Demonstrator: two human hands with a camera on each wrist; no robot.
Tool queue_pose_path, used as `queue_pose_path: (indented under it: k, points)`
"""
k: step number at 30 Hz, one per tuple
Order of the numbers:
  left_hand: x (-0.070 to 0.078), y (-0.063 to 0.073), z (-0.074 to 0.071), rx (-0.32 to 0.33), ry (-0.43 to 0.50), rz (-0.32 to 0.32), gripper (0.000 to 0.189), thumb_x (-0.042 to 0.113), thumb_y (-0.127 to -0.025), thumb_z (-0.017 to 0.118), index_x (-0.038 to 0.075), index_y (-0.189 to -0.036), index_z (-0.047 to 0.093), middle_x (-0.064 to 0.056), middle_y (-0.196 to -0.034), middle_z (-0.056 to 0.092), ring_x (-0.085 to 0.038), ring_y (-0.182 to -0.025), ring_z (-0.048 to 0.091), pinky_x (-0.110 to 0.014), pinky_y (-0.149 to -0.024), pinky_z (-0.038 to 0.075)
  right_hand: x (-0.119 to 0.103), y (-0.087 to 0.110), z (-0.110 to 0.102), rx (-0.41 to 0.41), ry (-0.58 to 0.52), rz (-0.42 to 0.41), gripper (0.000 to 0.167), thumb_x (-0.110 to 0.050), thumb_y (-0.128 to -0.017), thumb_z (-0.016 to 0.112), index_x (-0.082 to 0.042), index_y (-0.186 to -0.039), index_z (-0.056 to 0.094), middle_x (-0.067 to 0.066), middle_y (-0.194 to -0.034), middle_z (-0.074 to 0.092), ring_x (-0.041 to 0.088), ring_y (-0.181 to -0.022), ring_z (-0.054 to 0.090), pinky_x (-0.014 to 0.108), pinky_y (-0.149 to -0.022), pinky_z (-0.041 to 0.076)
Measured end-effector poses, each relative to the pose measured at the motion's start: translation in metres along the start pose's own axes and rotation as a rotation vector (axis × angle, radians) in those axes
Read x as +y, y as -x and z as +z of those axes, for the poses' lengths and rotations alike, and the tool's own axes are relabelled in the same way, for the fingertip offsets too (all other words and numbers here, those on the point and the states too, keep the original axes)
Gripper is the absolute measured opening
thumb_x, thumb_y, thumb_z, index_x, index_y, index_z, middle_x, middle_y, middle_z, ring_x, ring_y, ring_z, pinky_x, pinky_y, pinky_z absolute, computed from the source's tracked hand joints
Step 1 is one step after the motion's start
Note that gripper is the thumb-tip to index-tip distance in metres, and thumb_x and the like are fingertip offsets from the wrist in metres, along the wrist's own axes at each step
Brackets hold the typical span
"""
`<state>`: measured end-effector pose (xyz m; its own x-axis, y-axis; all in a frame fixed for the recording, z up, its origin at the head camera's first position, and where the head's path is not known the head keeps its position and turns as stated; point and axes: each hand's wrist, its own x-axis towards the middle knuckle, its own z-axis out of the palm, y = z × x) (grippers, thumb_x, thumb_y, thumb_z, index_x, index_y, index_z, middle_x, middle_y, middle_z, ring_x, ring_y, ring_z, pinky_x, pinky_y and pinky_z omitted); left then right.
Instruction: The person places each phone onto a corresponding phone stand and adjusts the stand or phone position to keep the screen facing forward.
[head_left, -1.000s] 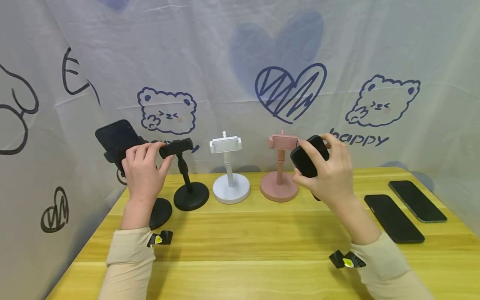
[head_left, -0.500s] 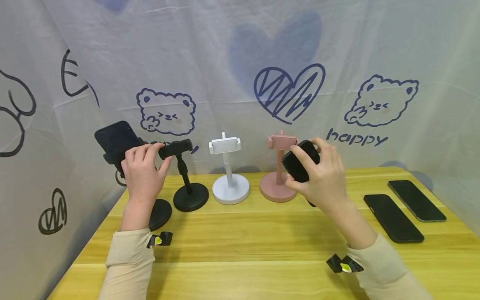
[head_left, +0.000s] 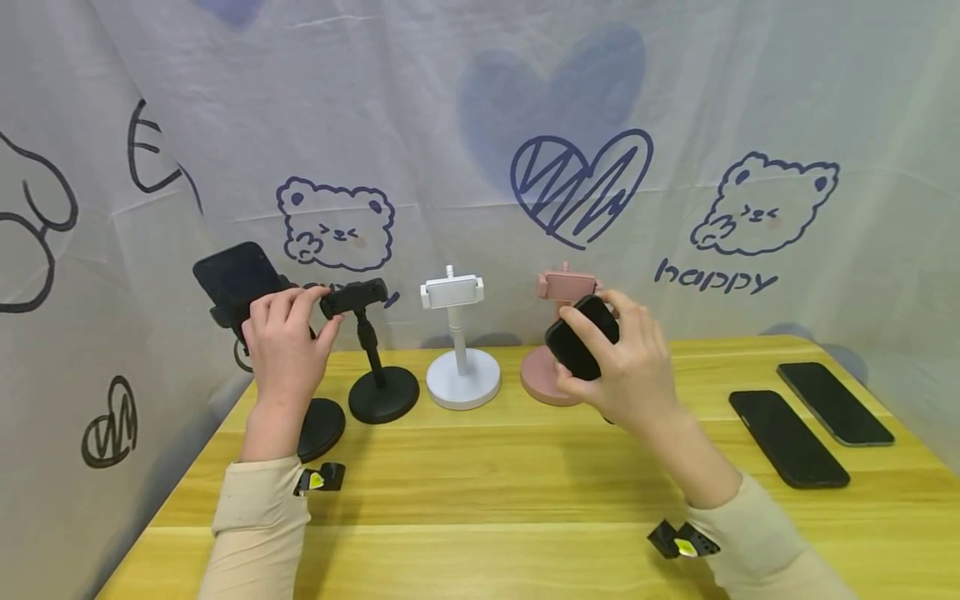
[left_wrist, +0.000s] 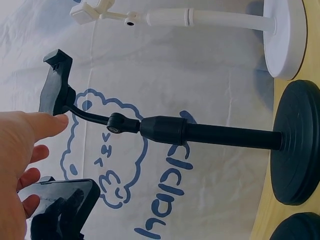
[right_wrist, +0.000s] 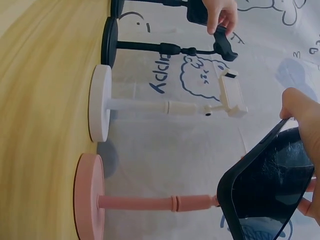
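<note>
My left hand [head_left: 285,346] pinches the left end of the clamp on a black phone stand [head_left: 378,393]; the left wrist view shows my thumb [left_wrist: 52,125] against the clamp's back. The clamp [right_wrist: 223,45] has no phone in it. My right hand [head_left: 630,371] grips a black phone [head_left: 583,336] by its edges, tilted and raised above the table. From the head camera this phone hides part of the pink phone stand [head_left: 567,287] behind it. Between the black and pink stands is a white phone stand [head_left: 462,379], touched by neither hand.
Behind my left hand, a second black stand [head_left: 321,429] carries a phone [head_left: 238,271]. Two more dark phones lie flat at the table's right, one nearer [head_left: 787,437] and one farther [head_left: 836,402]. A printed cloth [head_left: 450,125] hangs behind the wooden table [head_left: 465,492].
My right hand has moved left and slightly down with the phone, coming in front of the pink stand. My left hand stays at the black stand's clamp.
</note>
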<state>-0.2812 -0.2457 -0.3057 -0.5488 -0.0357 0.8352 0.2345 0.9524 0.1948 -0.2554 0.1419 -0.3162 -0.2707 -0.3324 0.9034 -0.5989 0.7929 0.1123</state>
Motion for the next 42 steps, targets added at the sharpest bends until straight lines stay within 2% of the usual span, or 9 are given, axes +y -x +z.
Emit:
queue_pose_path:
  k: [13,22,33,42]
  points:
    - [-0.003,-0.001,-0.002,0.012,-0.012,0.036,0.037,0.02,-0.085,0.076,0.007,-0.117,0.065,-0.018,-0.117,0.06,-0.039,-0.11,0.045,-0.056,-0.091,0.033,-0.016,0.005,0.011,0.004,-0.046,-0.056,0.051,-0.04,-0.077,0.06,-0.016,-0.121,0.062,0.028,-0.12,0.052,0.041,-0.094,0.054,0.054,-0.074,0.05]
    - [-0.002,0.0,-0.005,0.063,-0.018,0.05,0.036,0.019,-0.083,0.077,0.007,-0.116,0.068,-0.017,-0.116,0.062,-0.038,-0.109,0.047,-0.057,-0.09,0.033,-0.026,0.006,0.016,-0.031,-0.092,-0.069,0.059,-0.037,-0.069,0.07,-0.017,-0.124,0.061,0.027,-0.12,0.052,0.038,-0.092,0.053,0.051,-0.071,0.051]
    - [0.001,0.0,-0.001,0.076,-0.004,0.082,0.035,0.018,-0.082,0.078,0.007,-0.114,0.069,-0.016,-0.114,0.063,-0.037,-0.107,0.047,-0.056,-0.091,0.035,-0.036,0.01,0.02,-0.067,-0.138,-0.081,0.058,-0.038,-0.07,0.07,-0.017,-0.123,0.061,0.026,-0.12,0.052,0.037,-0.101,0.053,0.051,-0.075,0.052]
    - [-0.002,0.0,-0.003,0.097,-0.019,0.08,0.035,0.022,-0.082,0.079,0.008,-0.113,0.07,-0.015,-0.114,0.064,-0.036,-0.107,0.048,-0.056,-0.091,0.035,-0.046,0.003,0.029,-0.054,-0.172,-0.092,0.06,-0.036,-0.068,0.072,-0.017,-0.124,0.061,0.025,-0.12,0.053,0.037,-0.102,0.054,0.051,-0.075,0.052]
